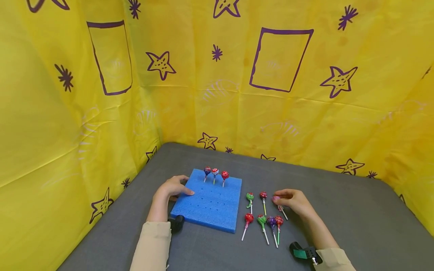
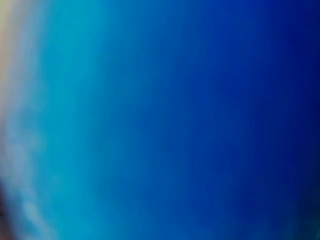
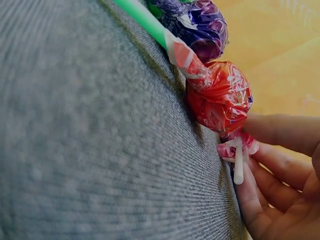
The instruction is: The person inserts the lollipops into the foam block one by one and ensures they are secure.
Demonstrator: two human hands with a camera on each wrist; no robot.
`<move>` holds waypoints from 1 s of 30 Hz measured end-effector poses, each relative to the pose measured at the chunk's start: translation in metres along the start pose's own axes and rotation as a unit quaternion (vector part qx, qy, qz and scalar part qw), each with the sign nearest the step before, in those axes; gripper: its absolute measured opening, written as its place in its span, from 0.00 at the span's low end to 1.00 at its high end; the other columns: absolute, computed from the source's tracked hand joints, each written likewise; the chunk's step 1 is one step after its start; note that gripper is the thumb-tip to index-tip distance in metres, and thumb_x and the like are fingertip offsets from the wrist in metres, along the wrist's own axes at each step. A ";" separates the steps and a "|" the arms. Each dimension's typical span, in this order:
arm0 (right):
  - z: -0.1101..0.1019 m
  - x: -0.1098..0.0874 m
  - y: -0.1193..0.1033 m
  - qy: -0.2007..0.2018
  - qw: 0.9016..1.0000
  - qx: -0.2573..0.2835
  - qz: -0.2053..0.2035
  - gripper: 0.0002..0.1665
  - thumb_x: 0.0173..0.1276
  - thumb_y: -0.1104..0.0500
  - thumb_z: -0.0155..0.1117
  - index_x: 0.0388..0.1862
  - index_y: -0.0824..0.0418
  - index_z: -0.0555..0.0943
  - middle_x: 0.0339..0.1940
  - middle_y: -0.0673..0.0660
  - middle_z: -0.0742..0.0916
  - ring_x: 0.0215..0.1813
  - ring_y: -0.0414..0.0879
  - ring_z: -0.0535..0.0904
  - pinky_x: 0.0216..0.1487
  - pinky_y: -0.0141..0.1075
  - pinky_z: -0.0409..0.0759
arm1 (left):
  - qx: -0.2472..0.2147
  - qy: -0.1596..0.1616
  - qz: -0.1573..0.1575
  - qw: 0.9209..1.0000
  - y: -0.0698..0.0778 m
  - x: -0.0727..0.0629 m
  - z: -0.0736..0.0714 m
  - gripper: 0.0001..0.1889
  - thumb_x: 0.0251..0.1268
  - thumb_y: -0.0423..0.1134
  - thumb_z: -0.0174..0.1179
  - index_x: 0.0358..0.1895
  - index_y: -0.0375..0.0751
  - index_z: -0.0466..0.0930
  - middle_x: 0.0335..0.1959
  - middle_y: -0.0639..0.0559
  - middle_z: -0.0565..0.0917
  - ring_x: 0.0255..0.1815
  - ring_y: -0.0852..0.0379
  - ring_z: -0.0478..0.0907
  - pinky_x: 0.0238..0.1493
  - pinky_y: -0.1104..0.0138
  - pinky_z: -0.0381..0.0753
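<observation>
Since the pink-wrapped ball lollipop on a white stick [image 1: 277, 200] is likely light, rigid and slick-filmed, best hold is ball or upper stick. Sits right of the flat blue foam board [image 1: 220, 218]; right hand [image 1: 294, 202] pinches its head. Left hand [image 1: 173, 188] loosely spread, thumb on board's top, fingers at left edge. Three round foil-wrapped lollipops [image 1: 215, 171] stand along board's far edge.

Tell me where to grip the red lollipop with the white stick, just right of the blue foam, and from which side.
Probably pinch the red lollipop by its round head, from above: it lies on the grey table, a green lollipop sits to its right, and its stick points toward the person.
</observation>
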State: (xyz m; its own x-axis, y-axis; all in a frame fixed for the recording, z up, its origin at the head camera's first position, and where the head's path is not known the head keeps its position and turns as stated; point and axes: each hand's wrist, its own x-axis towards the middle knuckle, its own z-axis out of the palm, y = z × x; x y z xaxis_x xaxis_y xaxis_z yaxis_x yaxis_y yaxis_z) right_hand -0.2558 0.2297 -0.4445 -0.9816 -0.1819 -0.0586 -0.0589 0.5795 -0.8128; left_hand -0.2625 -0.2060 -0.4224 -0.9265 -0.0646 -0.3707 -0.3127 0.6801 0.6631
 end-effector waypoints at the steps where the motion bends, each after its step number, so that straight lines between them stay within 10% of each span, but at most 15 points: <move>1: 0.000 0.000 0.000 0.000 1.000 0.000 -0.001 0.24 0.62 0.55 0.71 0.53 0.67 0.83 0.51 0.63 0.89 0.46 0.40 0.82 0.46 0.28 0.76 | 0.000 0.001 0.001 1.000 0.000 0.000 0.000 0.40 0.54 0.46 0.72 0.71 0.42 0.67 0.71 0.33 0.67 0.57 0.38 0.76 0.53 0.47 0.82; 30: 0.000 0.003 -0.002 0.051 0.996 0.067 0.022 0.26 0.64 0.52 0.70 0.56 0.68 0.82 0.46 0.58 0.90 0.38 0.33 0.82 0.43 0.26 0.79 | -0.008 0.005 0.008 1.000 -0.002 -0.003 0.001 0.40 0.55 0.46 0.72 0.71 0.42 0.67 0.69 0.33 0.69 0.55 0.39 0.77 0.52 0.48 0.83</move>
State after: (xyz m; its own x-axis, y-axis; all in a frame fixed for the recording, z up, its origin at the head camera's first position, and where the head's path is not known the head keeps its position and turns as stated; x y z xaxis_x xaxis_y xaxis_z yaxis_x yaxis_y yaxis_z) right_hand -0.2588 0.2283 -0.4429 -0.9965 -0.0718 -0.0424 0.0035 0.4720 -0.8816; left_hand -0.2584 -0.2064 -0.4234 -0.9338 -0.0615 -0.3525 -0.3006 0.6692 0.6796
